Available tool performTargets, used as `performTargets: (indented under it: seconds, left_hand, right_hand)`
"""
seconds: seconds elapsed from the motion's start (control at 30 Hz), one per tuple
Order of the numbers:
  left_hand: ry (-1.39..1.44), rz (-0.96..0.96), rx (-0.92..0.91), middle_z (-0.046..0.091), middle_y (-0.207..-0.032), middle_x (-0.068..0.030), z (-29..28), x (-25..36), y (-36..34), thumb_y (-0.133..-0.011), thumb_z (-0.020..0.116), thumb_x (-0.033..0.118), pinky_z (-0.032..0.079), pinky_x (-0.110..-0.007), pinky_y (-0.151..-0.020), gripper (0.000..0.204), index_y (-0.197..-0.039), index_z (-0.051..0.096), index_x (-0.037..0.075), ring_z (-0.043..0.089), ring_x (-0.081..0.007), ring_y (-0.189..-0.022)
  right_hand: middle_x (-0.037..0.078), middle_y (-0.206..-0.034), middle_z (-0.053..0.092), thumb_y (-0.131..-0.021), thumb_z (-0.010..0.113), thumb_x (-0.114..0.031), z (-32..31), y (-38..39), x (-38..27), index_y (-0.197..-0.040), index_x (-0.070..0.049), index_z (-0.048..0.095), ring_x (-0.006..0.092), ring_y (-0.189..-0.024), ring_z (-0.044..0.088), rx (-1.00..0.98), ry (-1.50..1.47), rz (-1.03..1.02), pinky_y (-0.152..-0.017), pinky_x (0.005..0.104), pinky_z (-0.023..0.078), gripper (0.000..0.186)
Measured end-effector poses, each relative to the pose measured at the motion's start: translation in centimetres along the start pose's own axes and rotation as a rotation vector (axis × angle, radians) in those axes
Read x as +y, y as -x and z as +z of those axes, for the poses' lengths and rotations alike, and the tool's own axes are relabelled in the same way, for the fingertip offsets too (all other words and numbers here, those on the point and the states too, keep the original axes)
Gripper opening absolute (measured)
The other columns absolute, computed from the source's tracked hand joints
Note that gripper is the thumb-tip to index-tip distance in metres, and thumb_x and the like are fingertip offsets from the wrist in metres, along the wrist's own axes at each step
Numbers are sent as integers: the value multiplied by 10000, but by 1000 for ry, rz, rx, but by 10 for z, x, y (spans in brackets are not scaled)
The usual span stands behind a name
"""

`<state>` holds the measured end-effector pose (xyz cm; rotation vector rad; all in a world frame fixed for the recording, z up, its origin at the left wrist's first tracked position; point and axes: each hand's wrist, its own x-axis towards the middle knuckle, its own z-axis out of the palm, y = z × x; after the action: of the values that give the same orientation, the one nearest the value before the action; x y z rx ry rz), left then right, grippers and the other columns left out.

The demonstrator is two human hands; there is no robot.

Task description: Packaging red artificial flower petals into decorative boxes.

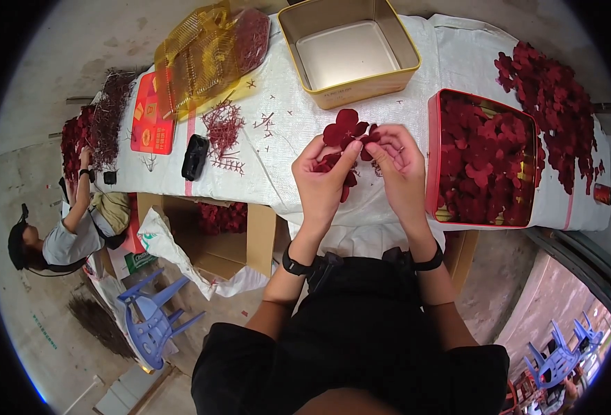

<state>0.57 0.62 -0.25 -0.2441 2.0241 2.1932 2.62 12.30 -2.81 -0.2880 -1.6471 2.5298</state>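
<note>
Just beyond the hands (pixel 325 181) stands a gold tin (pixel 364 88)

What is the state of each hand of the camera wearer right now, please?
Left hand: closed, holding dark red flower pieces.
Right hand: closed, pinching another dark red piece.

Blue chair (pixel 150 333) lower left, similar chairs (pixel 557 361) lower right
</note>
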Motion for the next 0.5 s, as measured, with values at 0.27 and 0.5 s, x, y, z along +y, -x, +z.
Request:
performTargets:
  seconds: [0.27,0.5]
  left_hand:
    - [-4,-5,-13,634,-731,14,1,1,2,-816,686,67,359,-160,-462,175,-971,634,6,480,-2,-533]
    - [7,22,-27,632,-718,7,3,-5,3,-814,688,67,344,-165,-434,169,-963,637,6,463,-5,-490]
  right_hand:
    - [40,-932,577,-878,559,1,-5,-3,6,-1002,20,531,87,-879,554,-25,-87,65,-812,208,451,129]
    - [53,-918,586,-871,549,20,-4,-3,9,-963,27,534,89,-870,564,-6,-99,-3,-790,216,465,93]
